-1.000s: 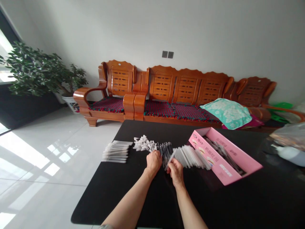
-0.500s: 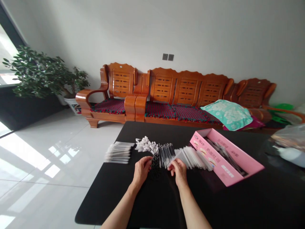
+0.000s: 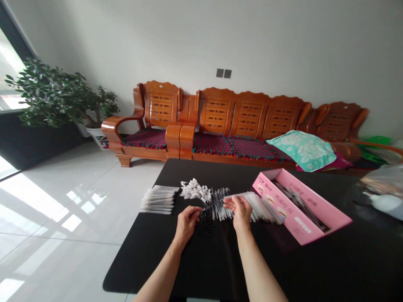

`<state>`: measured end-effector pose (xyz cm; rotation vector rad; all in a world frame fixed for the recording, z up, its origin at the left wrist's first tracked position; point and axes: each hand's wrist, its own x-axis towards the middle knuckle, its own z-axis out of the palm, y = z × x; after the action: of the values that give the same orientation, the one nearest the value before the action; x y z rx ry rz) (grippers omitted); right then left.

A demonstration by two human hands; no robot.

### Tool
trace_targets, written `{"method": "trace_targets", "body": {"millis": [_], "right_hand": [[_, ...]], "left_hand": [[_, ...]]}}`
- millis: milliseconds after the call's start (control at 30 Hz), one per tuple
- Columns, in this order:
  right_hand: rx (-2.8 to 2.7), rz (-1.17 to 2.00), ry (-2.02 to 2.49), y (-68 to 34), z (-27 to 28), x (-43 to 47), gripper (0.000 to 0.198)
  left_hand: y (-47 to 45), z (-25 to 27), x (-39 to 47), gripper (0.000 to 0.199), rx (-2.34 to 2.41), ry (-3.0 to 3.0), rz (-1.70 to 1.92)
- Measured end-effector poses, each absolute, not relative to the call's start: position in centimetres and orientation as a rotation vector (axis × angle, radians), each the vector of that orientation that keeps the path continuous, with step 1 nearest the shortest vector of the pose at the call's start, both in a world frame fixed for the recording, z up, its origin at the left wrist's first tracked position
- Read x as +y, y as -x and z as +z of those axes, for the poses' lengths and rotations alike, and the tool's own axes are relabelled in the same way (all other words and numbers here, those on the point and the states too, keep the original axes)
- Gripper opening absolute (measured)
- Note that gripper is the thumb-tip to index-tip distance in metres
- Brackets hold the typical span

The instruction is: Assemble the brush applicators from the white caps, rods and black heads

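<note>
My left hand [image 3: 187,222] is closed in a pinch at one end of a thin dark pen refill [image 3: 210,205], which slants up towards my other hand. My right hand [image 3: 240,212] has its fingers closed round a translucent white pen barrel [image 3: 234,195]; whether the refill's far end is inside it is hard to see. Under and between the hands lie a row of dark-filled refills [image 3: 219,193] and a heap of small black pieces [image 3: 206,220]. White caps [image 3: 194,189] are piled behind them. More clear barrels [image 3: 262,208] spread beside my right hand.
White-and-black pens [image 3: 158,199] lie in a row at the left of the black table [image 3: 151,256]. A pink box [image 3: 304,235] with dark sticks inside stands at the right. Beyond it are a plastic bag and a white bottle [image 3: 382,202]. A wooden sofa [image 3: 185,142] lines the wall.
My right hand has moved up and slightly right with the barrel. The dark refill now shows stretched between both hands. My left hand stays nearly in place, pinching.
</note>
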<state>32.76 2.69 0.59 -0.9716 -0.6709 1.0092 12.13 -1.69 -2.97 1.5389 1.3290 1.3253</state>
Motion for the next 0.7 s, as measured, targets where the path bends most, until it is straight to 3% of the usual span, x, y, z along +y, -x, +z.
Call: {"method": "trace_targets", "body": {"millis": [333, 700], "right_hand": [[-0.702, 1.057, 1.012, -32.4, 0.4, 2.1, 0.028], [-0.811, 1.330, 1.065, -29.7, -0.1, 0.8, 0.020]], "left_hand": [[-12.2, -3.2, -1.6, 0.026, 1.329, -1.551, 1.310], [-14.5, -1.9, -1.5, 0.031, 1.070, -1.208, 1.306]]}}
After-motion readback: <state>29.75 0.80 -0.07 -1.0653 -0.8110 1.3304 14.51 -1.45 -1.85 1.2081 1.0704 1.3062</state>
